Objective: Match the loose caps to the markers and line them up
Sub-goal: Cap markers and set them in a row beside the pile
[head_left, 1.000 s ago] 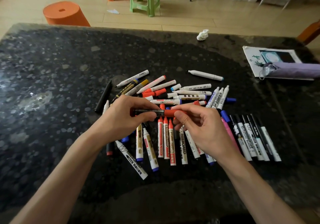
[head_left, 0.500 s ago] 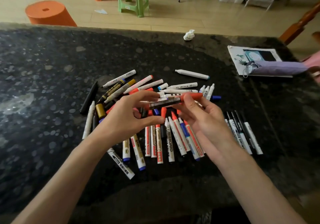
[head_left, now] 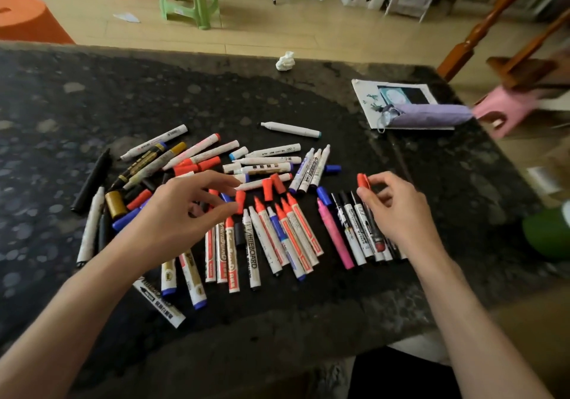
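Right grip (head_left: 398,213) has gone off to the right with the red-capped marker (head_left: 363,180) since half a second ago, when both hands had it together over the middle of the pile. Left grip (head_left: 185,216) has let go and now hovers over the jumble with its fingers spread and loose, holding nothing.

The right one pinches the marker between thumb and fingertips. The red cap pokes out above them, and the rest runs down behind the hand, over the row of black-capped markers (head_left: 348,213) at the right end of the desk (head_left: 92,96). Can't tell if it's touching that row or just above it.

A pink marker (head_left: 334,235) lies just left of that row. A few loose red caps (head_left: 267,189) sit in the middle of the pile near the left fingertips, and there's a gold cap (head_left: 114,204) further left.
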Action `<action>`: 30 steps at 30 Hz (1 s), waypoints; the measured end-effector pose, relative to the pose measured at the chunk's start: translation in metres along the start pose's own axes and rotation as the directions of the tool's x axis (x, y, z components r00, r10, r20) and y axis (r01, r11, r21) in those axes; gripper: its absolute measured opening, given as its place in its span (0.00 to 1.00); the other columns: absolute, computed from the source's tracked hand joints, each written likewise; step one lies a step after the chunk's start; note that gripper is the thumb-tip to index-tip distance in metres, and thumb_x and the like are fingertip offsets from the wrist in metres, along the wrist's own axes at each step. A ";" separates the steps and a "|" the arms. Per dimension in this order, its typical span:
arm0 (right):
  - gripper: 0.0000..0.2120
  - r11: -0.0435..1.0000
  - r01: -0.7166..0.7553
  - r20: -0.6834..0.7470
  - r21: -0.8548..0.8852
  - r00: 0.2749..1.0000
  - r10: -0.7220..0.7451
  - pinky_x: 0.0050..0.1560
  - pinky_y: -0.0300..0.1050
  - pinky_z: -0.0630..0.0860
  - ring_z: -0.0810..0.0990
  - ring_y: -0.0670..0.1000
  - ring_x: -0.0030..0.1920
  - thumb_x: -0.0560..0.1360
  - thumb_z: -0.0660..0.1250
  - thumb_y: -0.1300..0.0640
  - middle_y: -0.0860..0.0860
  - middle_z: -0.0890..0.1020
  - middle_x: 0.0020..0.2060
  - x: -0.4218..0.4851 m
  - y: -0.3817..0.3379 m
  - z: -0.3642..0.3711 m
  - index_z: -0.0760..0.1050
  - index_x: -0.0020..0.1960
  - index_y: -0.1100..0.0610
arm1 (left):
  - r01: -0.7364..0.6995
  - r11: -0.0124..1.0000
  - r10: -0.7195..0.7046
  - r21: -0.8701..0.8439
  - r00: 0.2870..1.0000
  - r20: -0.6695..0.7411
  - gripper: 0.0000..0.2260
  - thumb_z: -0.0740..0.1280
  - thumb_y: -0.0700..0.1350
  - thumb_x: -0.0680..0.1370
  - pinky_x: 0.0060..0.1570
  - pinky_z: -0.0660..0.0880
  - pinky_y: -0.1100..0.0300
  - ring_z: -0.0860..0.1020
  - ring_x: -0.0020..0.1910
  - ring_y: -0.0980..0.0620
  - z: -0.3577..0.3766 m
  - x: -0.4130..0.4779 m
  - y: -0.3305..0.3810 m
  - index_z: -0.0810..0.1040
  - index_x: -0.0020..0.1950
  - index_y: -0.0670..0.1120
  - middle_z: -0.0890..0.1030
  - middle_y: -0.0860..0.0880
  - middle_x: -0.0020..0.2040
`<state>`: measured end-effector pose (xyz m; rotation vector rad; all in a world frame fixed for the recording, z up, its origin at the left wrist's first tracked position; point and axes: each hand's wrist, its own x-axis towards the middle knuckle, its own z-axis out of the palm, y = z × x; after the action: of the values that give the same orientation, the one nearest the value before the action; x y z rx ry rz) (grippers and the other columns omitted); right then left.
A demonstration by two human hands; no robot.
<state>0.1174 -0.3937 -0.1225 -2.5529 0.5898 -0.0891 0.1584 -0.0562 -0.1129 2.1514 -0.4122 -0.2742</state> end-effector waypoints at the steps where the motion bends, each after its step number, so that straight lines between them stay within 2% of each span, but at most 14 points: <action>1: 0.09 0.999 -0.004 -0.006 -0.036 1.000 0.004 0.50 0.53 0.81 0.84 0.51 0.45 0.80 0.70 0.44 0.46 0.84 0.42 0.001 0.002 -0.004 0.80 0.57 0.45 | 0.005 1.000 -0.005 0.001 1.000 -0.003 0.15 0.72 0.51 0.78 0.50 0.81 0.58 0.81 0.53 0.67 -0.001 0.000 -0.001 0.80 0.64 0.58 0.82 0.63 0.56; 6: 0.12 0.976 -0.160 -0.060 -0.145 0.986 0.153 0.54 0.54 0.80 0.83 0.59 0.53 0.83 0.67 0.48 0.53 0.86 0.52 0.021 0.035 -0.019 0.79 0.65 0.47 | 0.009 1.000 -0.008 0.017 1.000 -0.022 0.13 0.72 0.50 0.78 0.52 0.81 0.55 0.81 0.53 0.67 -0.002 0.001 -0.004 0.81 0.62 0.58 0.83 0.63 0.54; 9: 0.15 0.952 -0.277 0.054 -0.129 0.957 0.285 0.51 0.49 0.75 0.82 0.56 0.53 0.83 0.67 0.51 0.54 0.86 0.55 0.030 0.056 -0.014 0.78 0.69 0.49 | 0.006 1.000 -0.006 0.014 1.000 -0.012 0.12 0.71 0.49 0.79 0.48 0.79 0.60 0.81 0.52 0.67 0.002 0.002 -0.001 0.81 0.62 0.58 0.83 0.62 0.55; 11: 0.15 0.943 -0.313 0.107 -0.111 0.940 0.325 0.49 0.47 0.75 0.83 0.55 0.52 0.83 0.67 0.49 0.53 0.86 0.52 0.032 0.062 -0.010 0.78 0.68 0.49 | -0.006 1.000 0.006 0.012 1.000 -0.002 0.12 0.71 0.48 0.79 0.48 0.80 0.60 0.80 0.52 0.68 0.007 0.004 0.004 0.81 0.62 0.57 0.83 0.62 0.54; 13: 0.15 0.942 -0.324 0.106 -0.089 0.937 0.332 0.47 0.46 0.76 0.83 0.55 0.52 0.82 0.68 0.47 0.51 0.85 0.48 0.034 0.063 -0.010 0.79 0.66 0.48 | -0.016 1.000 0.016 -0.003 1.000 0.008 0.12 0.70 0.48 0.80 0.50 0.81 0.58 0.81 0.52 0.67 0.015 0.006 0.010 0.81 0.63 0.57 0.83 0.62 0.55; 16: 0.12 0.946 -0.321 0.092 -0.051 0.941 0.325 0.57 0.49 0.78 0.84 0.54 0.54 0.80 0.70 0.48 0.49 0.85 0.46 0.037 0.066 -0.010 0.81 0.64 0.46 | -0.039 0.999 0.039 -0.011 0.999 0.034 0.12 0.70 0.49 0.80 0.51 0.82 0.57 0.81 0.53 0.66 0.027 0.009 0.019 0.81 0.63 0.57 0.83 0.61 0.55; 19: 0.04 0.951 -0.308 0.099 -0.038 0.946 0.310 0.60 0.53 0.81 0.86 0.53 0.52 0.80 0.71 0.51 0.47 0.86 0.45 0.038 0.073 -0.010 0.82 0.53 0.43 | -0.060 0.998 0.060 -0.004 0.997 0.058 0.12 0.69 0.49 0.81 0.53 0.81 0.56 0.81 0.53 0.66 0.035 0.011 0.022 0.80 0.63 0.57 0.82 0.62 0.56; 21: 0.03 0.951 -0.305 0.104 -0.043 0.946 0.308 0.61 0.53 0.81 0.86 0.51 0.51 0.80 0.71 0.52 0.46 0.86 0.43 0.037 0.076 -0.012 0.81 0.49 0.43 | -0.059 0.998 0.059 0.000 0.996 0.060 0.12 0.69 0.50 0.81 0.53 0.81 0.57 0.80 0.54 0.66 0.036 0.011 0.021 0.80 0.64 0.57 0.82 0.62 0.56; 27: 0.03 0.952 -0.305 0.075 -0.038 0.949 0.307 0.61 0.50 0.79 0.85 0.51 0.51 0.79 0.72 0.52 0.43 0.82 0.39 0.036 0.076 -0.015 0.81 0.50 0.43 | -0.026 1.000 0.026 0.005 0.999 0.025 0.11 0.68 0.48 0.81 0.51 0.82 0.58 0.81 0.54 0.64 0.029 0.012 0.017 0.80 0.64 0.57 0.83 0.62 0.55; 30: 0.04 0.951 -0.305 0.098 -0.042 0.946 0.308 0.59 0.51 0.79 0.84 0.50 0.51 0.79 0.73 0.52 0.45 0.83 0.41 0.037 0.068 -0.011 0.83 0.54 0.47 | -0.016 1.000 0.015 0.008 1.000 0.018 0.12 0.68 0.47 0.82 0.51 0.81 0.59 0.81 0.54 0.64 0.028 0.012 0.017 0.80 0.64 0.56 0.82 0.62 0.55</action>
<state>0.1225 -0.4670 -0.1488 -2.4396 0.9427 0.1602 0.1571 -0.0911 -0.1151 2.1538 -0.4408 -0.2840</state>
